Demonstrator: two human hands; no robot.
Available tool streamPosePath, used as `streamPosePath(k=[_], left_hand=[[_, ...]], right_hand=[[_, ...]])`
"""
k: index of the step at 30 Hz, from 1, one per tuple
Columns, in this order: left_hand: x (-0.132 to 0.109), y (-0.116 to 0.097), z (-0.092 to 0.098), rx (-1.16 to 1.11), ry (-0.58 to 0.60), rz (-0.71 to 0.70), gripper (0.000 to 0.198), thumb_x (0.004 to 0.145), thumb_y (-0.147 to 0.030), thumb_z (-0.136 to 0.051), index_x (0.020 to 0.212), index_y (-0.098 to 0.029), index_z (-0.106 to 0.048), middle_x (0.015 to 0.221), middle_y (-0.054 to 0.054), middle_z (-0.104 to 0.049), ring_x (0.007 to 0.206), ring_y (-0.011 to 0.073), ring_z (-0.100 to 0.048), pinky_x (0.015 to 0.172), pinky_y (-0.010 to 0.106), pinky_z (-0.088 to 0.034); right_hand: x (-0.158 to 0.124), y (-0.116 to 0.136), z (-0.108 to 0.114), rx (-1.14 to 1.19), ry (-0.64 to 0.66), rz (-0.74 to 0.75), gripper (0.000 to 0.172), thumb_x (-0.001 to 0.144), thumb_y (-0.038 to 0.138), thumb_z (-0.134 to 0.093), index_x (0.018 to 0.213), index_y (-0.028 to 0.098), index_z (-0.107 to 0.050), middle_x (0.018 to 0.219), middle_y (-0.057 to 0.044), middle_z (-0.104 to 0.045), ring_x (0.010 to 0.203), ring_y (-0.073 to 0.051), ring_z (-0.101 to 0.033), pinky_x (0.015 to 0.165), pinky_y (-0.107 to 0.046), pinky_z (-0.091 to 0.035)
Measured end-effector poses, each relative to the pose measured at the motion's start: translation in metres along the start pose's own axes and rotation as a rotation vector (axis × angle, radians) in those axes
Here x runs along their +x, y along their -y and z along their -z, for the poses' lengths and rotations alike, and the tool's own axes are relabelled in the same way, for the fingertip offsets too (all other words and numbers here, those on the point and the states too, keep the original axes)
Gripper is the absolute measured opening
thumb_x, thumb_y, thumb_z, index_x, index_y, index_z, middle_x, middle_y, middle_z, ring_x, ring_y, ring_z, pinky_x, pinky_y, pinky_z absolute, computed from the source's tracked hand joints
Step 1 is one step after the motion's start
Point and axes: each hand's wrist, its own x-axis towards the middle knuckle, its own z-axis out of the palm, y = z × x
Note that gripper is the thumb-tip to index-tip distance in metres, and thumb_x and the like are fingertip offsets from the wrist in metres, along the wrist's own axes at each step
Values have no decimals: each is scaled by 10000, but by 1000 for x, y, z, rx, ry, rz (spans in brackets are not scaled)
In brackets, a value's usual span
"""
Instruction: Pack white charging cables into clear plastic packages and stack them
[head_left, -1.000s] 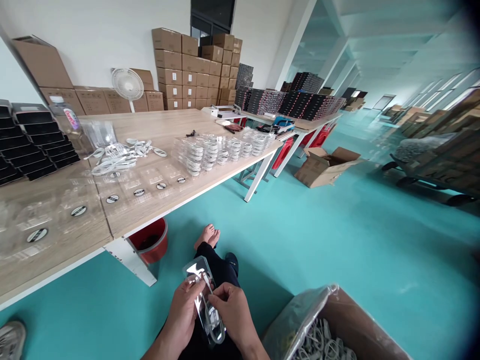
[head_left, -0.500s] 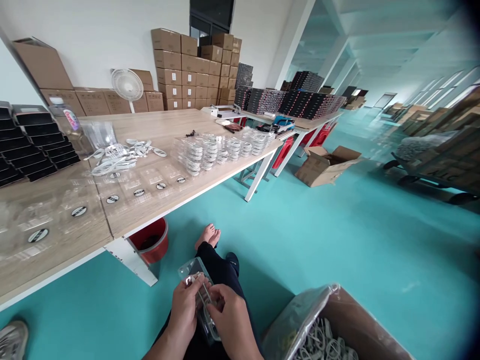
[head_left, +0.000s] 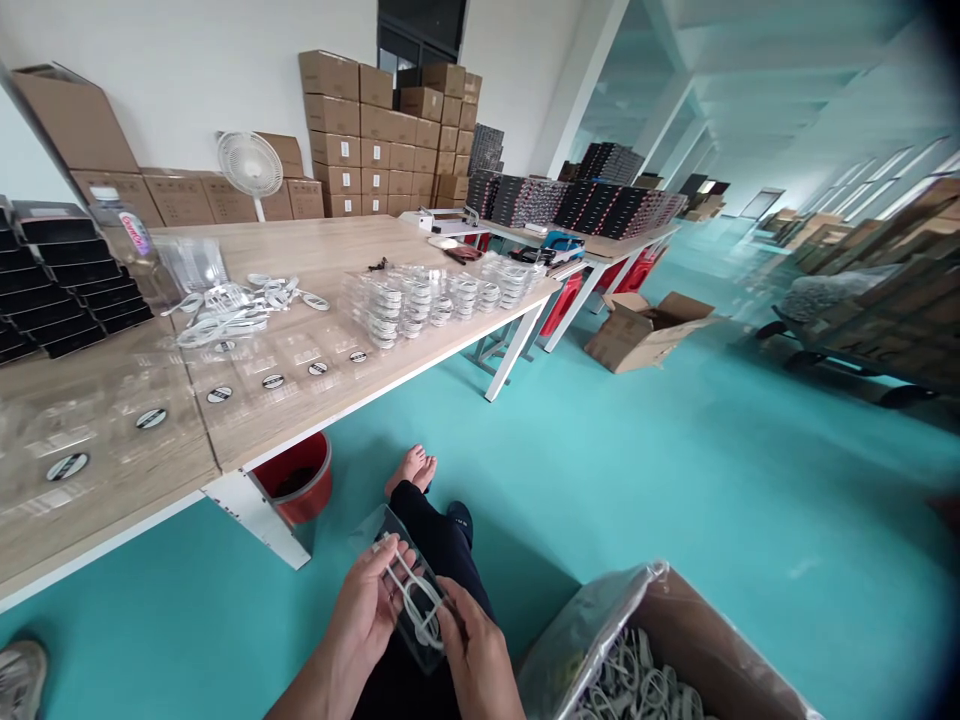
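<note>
Teal floor (head_left: 675, 480) runs far back under a pale ceiling, and a wooden table (head_left: 315, 242) fills the left of my view. Cartons (head_left: 334, 115) stand piled behind it along the wall, with a white fan (head_left: 250, 163) in front of a few. At the table's left end I see stacked black boxes (head_left: 71, 285) and, next to them, a bottle (head_left: 135, 235). White cables (head_left: 225, 318) lie in a loose heap near the middle. Clear pouches with round labels (head_left: 274, 381) line the near edge, and coils (head_left: 386, 315) stand in stacks farther along. Beneath the table sits a red bucket (head_left: 313, 495).

Low in my view, both hands work above the dark-trousered legs (head_left: 442, 545). My left hand (head_left: 364, 605) pinches the upper end of a pale looped cable (head_left: 421, 610) between thumb and forefinger, the other fingers spread behind it. My right hand (head_left: 476, 645) grasps the lower end of the loop, thumb on top. So the cable is between the two hands, over a clear pack (head_left: 373, 527); whether any of it is inside, I cannot tell.

Near the right hand, a plastic-lined box (head_left: 712, 630) holds more cables (head_left: 637, 680). Farther off are a carton with spread flaps (head_left: 637, 335) and a loaded cart (head_left: 885, 350).
</note>
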Motion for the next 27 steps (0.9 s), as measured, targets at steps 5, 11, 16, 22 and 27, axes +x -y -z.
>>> streamPosePath(k=[5, 11, 16, 22, 27], left_hand=[[0, -5, 5, 39, -3, 39, 68, 873, -103, -692, 893, -144, -641, 819, 48, -733, 712, 161, -744, 668, 328, -653], [4, -5, 12, 82, 29, 51, 74, 869, -110, -697, 898, -146, -640, 806, 35, -725, 710, 158, -738, 685, 339, -645], [5, -6, 12, 171, 106, 24, 138, 797, -119, -777, 828, -151, -646, 730, 25, -712, 666, 157, -712, 633, 295, -607], [-4, 0, 14, 317, 329, 11, 250, 716, -294, -868, 739, -164, -655, 720, 24, -717, 645, 149, -681, 572, 244, -544], [-5, 4, 16, 352, 274, 46, 286, 696, -318, -878, 713, -177, -631, 717, 36, -728, 697, 177, -714, 564, 232, -522]], right_hand=[[2, -3, -13, 334, 66, -106, 640, 812, 672, -643, 1231, 189, -654, 764, -14, -650, 529, -122, -551, 498, -257, -493], [2, -11, -19, 470, 159, -156, 691, 768, 670, -707, 1255, 188, -615, 673, 60, -525, 403, -43, -392, 368, -199, -333], [8, -15, -15, 453, 287, -109, 660, 727, 648, -760, 1167, 166, -667, 651, 38, -566, 558, -117, -525, 527, -248, -444], [23, 3, -6, 328, 243, -63, 518, 765, 548, -762, 1107, 164, -701, 730, 3, -619, 672, -153, -527, 637, -294, -421], [26, 20, -1, 183, 274, -33, 313, 788, 319, -742, 1076, 199, -718, 676, 44, -546, 643, -128, -445, 616, -278, -363]])
